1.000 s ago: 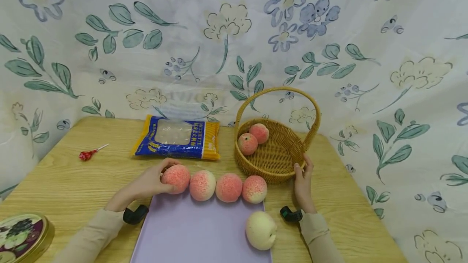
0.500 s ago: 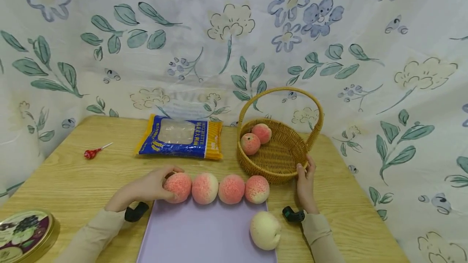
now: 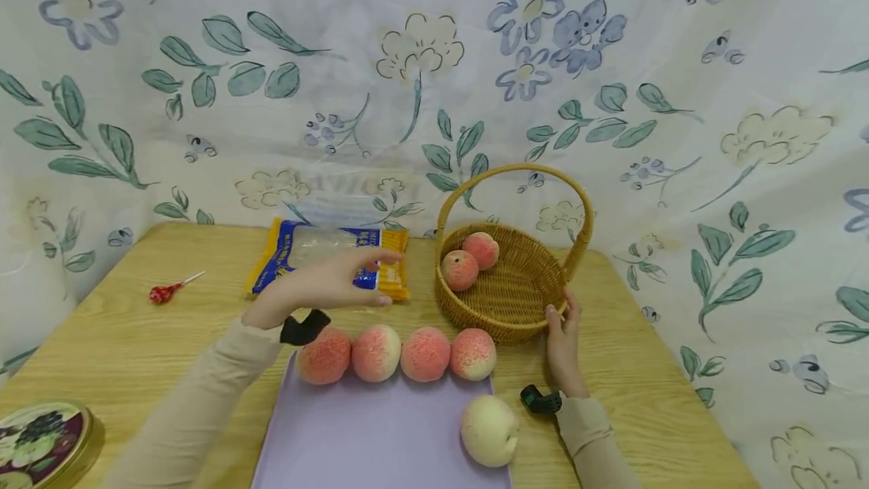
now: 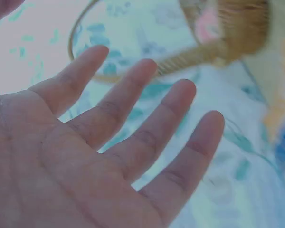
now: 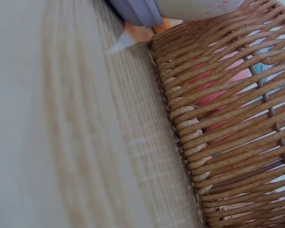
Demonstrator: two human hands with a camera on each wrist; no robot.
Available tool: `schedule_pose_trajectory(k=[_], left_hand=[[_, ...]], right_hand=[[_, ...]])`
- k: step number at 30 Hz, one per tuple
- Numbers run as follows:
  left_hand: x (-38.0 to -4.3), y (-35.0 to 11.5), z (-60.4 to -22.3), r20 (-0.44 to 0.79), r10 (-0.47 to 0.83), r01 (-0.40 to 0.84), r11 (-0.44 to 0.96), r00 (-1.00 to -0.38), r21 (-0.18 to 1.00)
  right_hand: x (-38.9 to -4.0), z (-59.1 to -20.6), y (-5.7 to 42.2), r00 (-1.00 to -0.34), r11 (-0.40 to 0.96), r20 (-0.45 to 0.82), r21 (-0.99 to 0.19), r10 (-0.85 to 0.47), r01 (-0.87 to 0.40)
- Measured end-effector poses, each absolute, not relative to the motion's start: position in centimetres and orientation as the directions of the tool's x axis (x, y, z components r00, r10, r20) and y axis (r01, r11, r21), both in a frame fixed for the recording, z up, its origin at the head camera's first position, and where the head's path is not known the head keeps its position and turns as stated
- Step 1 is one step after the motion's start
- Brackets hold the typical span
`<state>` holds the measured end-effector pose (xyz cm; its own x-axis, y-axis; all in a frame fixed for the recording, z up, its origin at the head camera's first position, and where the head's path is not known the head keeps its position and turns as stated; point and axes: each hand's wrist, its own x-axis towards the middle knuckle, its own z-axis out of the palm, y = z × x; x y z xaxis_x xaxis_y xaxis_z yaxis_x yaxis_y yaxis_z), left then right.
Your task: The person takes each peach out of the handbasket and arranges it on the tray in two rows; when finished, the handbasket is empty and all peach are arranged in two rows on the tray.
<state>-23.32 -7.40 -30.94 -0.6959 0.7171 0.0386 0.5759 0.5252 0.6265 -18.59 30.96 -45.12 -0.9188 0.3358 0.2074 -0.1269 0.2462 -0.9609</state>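
Currently, the worktop (image 3: pixel 156 353) is noted beneath the left hand (image 3: pixel 322 284) and right hand (image 3: pixel 563 349). The purple tray (image 3: pixel 380 436) is set on the near side of the left fingers. The basket (image 3: pixel 475 313) is held at its near right rim by the right fingers, which are bent against the wicker. The blue-and-yellow bag (image 3: pixel 326 240) is partly hidden behind the left hand, whose fingers are extended, thumb apart, nothing held. Four peaches (image 3: pixel 376 353) are lined along the tray's far edge, just nearside of the left fingers; two basket peaches (image 3: pixel 459 270) are located left of the right fingers. Step, as judged: between holds, basket steadied. For a next pick, the left fingers would need to be brought rightward and curled round one basket peach, clear of the handle (image 3: pixel 578 244).
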Motion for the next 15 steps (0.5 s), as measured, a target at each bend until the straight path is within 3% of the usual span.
schedule_pose_trajectory(k=[4,8,15], left_hand=[[-25.4,-2.4,-28.6,0.030,0.769,0.621,0.493,-0.639,0.609],[-27.5,1.1,-27.5,-0.020,0.794,0.588,0.466,-0.607,0.662],[-30.6,5.3,-27.2,-0.057,0.774,0.462,0.433,-0.630,0.774]], right_hand=[[-19.2,-46.2,30.9,-0.907,0.262,0.238,-0.953,0.349,-0.149],[-19.4,-46.7,30.4,-0.909,0.246,0.239,-0.956,0.342,-0.159],[-18.8,-45.4,29.7,-0.923,0.189,0.231,-0.966,0.308,-0.179]])
